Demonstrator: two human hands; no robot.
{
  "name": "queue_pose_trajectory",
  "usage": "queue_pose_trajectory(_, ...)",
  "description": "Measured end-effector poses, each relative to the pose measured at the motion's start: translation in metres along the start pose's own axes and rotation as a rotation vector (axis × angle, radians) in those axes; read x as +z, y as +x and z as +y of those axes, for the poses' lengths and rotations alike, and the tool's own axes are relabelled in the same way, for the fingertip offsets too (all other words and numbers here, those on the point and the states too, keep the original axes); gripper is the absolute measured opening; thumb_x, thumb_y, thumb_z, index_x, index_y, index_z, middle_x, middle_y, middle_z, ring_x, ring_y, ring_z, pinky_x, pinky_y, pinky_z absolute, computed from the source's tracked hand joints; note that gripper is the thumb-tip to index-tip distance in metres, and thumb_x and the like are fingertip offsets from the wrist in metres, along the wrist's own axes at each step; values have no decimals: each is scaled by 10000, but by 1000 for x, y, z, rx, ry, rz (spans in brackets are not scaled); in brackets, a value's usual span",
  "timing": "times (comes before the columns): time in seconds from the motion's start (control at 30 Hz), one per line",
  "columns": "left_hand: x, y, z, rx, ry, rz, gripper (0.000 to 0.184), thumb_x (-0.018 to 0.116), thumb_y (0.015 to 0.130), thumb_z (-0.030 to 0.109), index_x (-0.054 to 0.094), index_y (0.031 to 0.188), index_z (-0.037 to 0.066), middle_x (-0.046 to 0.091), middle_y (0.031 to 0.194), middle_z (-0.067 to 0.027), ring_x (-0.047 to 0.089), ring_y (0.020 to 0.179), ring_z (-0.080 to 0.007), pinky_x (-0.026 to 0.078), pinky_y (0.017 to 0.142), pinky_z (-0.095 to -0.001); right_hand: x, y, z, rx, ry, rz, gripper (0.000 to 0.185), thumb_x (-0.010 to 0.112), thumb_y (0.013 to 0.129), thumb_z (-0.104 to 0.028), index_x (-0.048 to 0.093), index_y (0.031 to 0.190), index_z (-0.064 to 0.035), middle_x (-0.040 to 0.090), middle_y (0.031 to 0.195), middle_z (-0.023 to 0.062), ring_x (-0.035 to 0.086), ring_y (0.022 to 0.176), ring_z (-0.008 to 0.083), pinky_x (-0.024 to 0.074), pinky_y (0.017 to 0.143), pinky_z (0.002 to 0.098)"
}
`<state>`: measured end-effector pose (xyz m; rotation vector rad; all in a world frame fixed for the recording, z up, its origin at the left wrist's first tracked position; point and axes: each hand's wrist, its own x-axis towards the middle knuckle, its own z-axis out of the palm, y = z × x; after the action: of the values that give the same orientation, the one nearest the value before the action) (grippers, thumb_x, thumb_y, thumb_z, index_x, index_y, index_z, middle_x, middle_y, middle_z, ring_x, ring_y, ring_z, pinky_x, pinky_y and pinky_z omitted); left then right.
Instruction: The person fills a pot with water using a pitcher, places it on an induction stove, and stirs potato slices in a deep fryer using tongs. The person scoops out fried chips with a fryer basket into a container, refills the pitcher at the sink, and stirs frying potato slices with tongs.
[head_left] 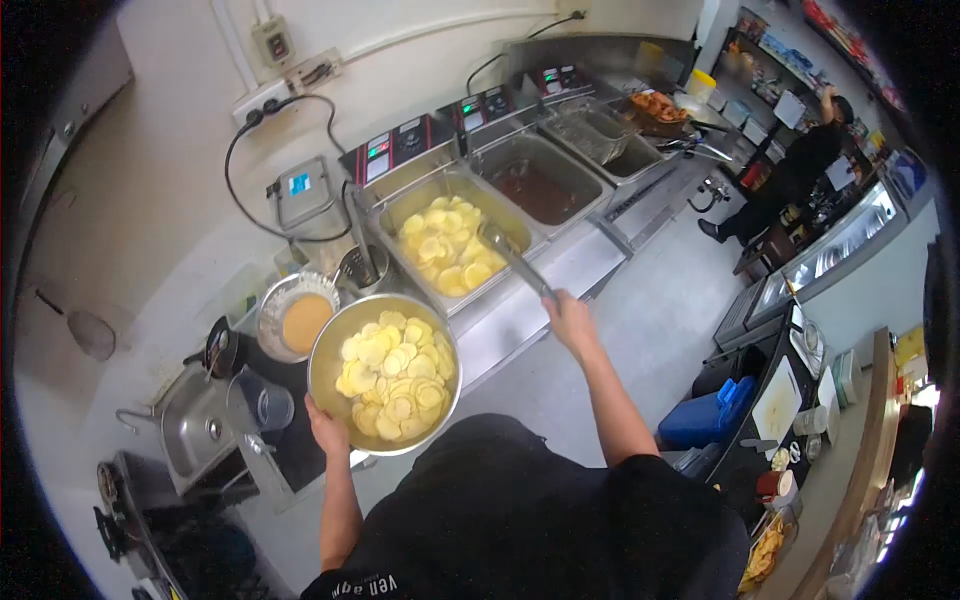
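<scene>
A metal bowl point(455, 385) full of pale yellow potato slices point(398, 375) is tilted slightly beside the fryer. My left hand point(328, 428) grips its rim at the lower left, fingers partly hidden beneath. My right hand point(573, 326) is closed around the handle end of metal tongs point(522, 268). The rounded far end of the tongs reaches over the nearest fryer basin point(392, 212). In that basin, more potato slices point(440, 240) lie in liquid, some close to the tongs' tip.
Beside it are a dark-liquid fryer basin point(545, 190) and a wire basket point(590, 135). A bowl of tan batter point(305, 322), a clear jug point(270, 405) and a sink point(205, 428) sit left. Another person point(800, 165) stands far right, near a blue container point(708, 412).
</scene>
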<state>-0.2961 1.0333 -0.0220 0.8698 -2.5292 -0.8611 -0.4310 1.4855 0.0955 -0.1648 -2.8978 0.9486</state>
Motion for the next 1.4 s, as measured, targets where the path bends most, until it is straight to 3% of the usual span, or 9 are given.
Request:
queue_pose_trajectory(0.13,5,2,-9,80,-88,15,517,491,835,58,354,1327,-19,511,1227,-257,532,1085,-393,436,882,-419,24,4,31,27,-4,-89,310,508,885,-259,510,1045,6,614,924,271,594,854,439,461,756,505)
queue_pose_trajectory(0.3,-4,-5,9,118,-9,28,514,505,836,77,359,1321,-14,523,1205,-260,544,1062,-396,441,858,-430,25,4,29,24,-23,-288,355,454,919,-289,428,1073,29,600,882,317,589,860,466,462,763,513)
queue_pose_trajectory(0.43,-1,-2,1,26,-41,4,549,551,824,116,356,1327,12,552,1163,-254,553,1048,-397,446,842,-427,31,7,40,16,30,-316,372,446,924,-282,433,1062,63,601,888,318,589,864,466,462,772,513)
queue_pose_trajectory(0.63,9,4,-14,57,-19,30,561,521,844,115,317,1362,37,543,1193,-245,552,1063,-382,441,855,-411,21,16,43,-30,-7,-386,370,440,916,-251,466,1059,89,603,947,304,580,940,438,454,826,476)
queue_pose_trajectory(0.9,10,6,-14,-24,26,21,566,487,857,121,291,1384,57,533,1213,-241,552,1069,-373,442,860,-406,18,17,46,-60,-24,-383,365,455,912,-244,459,1066,87,606,943,298,587,940,420,461,822,461)
queue_pose_trajectory(1.2,12,4,-18,-70,16,48,597,545,831,125,315,1380,85,525,1246,-210,535,1116,-344,435,885,-377,3,15,43,-67,-43,-408,352,453,911,-232,452,1066,84,603,943,302,585,941,426,462,820,464)
queue_pose_trajectory(1.4,11,3,-17,-46,-9,47,529,469,858,76,338,1370,99,522,1254,-200,528,1122,-344,419,906,-391,13,15,45,-33,-52,-391,349,468,903,-226,457,1053,90,602,941,306,585,949,420,461,830,455)
